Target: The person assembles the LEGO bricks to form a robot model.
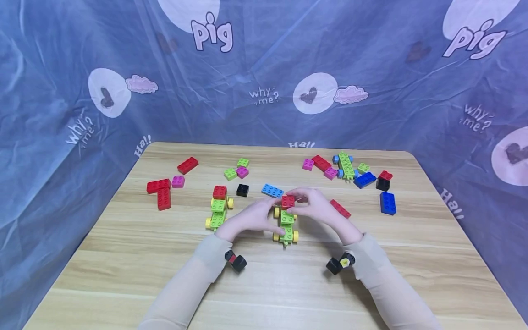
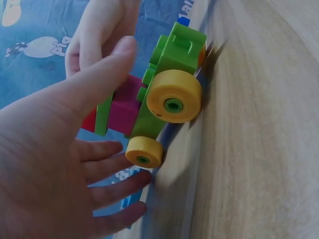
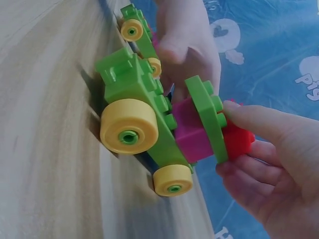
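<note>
A toy car of building bricks (image 1: pixel 286 233), with a green base and yellow wheels, stands on the table between both hands. On its base sits a magenta brick (image 3: pixel 189 130), topped by a green plate (image 3: pixel 205 114) and a red brick (image 1: pixel 288 202). My right hand (image 1: pixel 315 206) pinches the red brick at the top, thumb on one side and fingers on the other. Beside the car's left side, my left hand (image 1: pixel 256 215) has its fingers extended and spread; whether they touch the car cannot be told.
A similar car (image 1: pixel 217 221) with a red brick on top stands to the left. Farther back lie a light blue brick (image 1: pixel 272 190), a black brick (image 1: pixel 242 190) and loose red bricks (image 1: pixel 164 199). At the back right is a green base with blue wheels (image 1: pixel 345 166), near blue bricks (image 1: pixel 387 203).
</note>
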Demonstrator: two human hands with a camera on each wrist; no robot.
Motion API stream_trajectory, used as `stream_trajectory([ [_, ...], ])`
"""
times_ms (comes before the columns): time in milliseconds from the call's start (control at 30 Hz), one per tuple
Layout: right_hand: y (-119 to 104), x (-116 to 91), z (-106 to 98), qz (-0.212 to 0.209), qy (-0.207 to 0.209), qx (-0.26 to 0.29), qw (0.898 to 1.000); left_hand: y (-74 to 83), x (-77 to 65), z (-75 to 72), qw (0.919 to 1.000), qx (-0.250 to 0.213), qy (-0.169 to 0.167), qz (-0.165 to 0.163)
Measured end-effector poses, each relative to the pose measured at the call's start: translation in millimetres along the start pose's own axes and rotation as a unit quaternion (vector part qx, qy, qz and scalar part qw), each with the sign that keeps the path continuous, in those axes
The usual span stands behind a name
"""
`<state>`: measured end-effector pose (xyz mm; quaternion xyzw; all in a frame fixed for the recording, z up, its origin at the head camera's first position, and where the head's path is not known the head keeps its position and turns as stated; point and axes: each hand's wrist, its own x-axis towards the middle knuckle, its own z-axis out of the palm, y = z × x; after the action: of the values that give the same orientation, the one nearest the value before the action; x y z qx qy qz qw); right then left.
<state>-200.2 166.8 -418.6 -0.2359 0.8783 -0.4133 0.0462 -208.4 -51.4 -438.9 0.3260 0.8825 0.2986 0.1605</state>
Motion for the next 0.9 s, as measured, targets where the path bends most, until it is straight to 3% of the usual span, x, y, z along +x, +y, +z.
stream_trajectory([
  [267,2,0,3,0.009,0.009,0.021,1.000,2.7,-2.6,-1.8,0.9996,0.009,-0.026,0.011],
  [600,4,-3,-5,0.027,0.021,0.037,0.999,9.1,2.3,-0.3,0.9997,0.017,-0.013,0.012],
  [900,19,-9,-19,0.034,0.028,0.056,0.997,18.6,16.6,6.2,0.9986,0.042,-0.009,0.029],
])
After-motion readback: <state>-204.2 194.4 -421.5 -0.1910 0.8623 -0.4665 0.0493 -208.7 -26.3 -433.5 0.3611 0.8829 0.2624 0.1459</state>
